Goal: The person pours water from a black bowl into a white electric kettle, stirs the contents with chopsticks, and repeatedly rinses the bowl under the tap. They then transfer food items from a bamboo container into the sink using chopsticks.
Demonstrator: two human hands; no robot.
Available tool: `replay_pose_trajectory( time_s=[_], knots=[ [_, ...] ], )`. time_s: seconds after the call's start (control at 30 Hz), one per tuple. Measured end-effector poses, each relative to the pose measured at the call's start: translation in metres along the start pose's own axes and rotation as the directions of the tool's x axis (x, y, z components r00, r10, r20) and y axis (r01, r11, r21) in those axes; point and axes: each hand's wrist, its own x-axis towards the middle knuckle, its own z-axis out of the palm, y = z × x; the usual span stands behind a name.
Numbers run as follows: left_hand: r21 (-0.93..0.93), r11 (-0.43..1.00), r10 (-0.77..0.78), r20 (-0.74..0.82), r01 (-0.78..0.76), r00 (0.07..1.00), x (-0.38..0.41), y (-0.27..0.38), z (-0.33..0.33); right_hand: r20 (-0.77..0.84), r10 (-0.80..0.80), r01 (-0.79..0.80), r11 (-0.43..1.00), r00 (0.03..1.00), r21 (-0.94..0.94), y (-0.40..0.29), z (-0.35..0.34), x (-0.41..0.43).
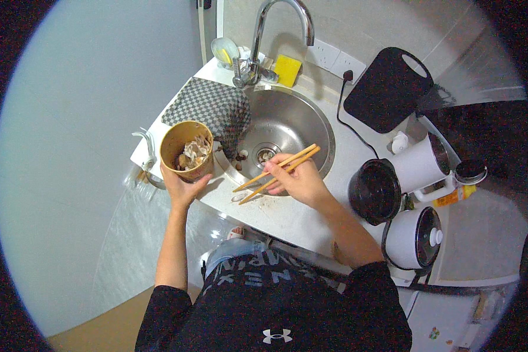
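My left hand [182, 187] grips a tan paper tub [169, 140] from below, its mouth tilted towards me. Crumpled whitish and brown scraps [195, 152] lie inside it. In my right hand [301, 180] is a pair of wooden chopsticks [286, 169], their tips apart and pointing left above the counter's front edge. Nothing is between the tips. Behind that hand, the round steel sink [290, 112] has a few small pale and brown bits [242, 154] on its left side and more in the drain [266, 155]. A small clear, pale piece [238, 198] lies on the counter under the chopsticks.
A checkered cloth [207, 103] drapes over the sink's left rim. Behind stand a chrome faucet [258, 39] and a yellow sponge [288, 70]. On the right are a black cutting board [385, 90], black bowl [374, 191], white kettle [416, 165] and lidded white pot [402, 242].
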Motion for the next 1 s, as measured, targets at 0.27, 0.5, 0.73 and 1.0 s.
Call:
replay_pose_trajectory(
  time_s=[0.27,0.5,0.73,1.0],
  knots=[
    [0.001,1.000,-0.017,-0.005,0.017,1.000,-0.001,-0.001,0.000,-0.117,-0.102,0.105,0.994,0.988,0.015,0.021,0.001,0.000],
    [0.021,1.000,-0.007,0.011,0.007,1.000,-0.002,-0.002,0.001,-0.207,-0.141,0.178,0.969,0.968,0.172,0.021,-0.011,-0.011],
    [-0.105,0.993,-0.043,0.025,0.045,0.999,-0.002,-0.008,0.002,-0.381,-0.320,0.445,0.843,0.867,0.304,-0.040,-0.015,0.009],
    [-0.130,0.990,-0.058,0.028,0.061,0.998,0.002,0.002,0.002,-0.151,-0.422,0.445,0.876,0.894,0.186,-0.063,0.029,0.053]
  ],
)
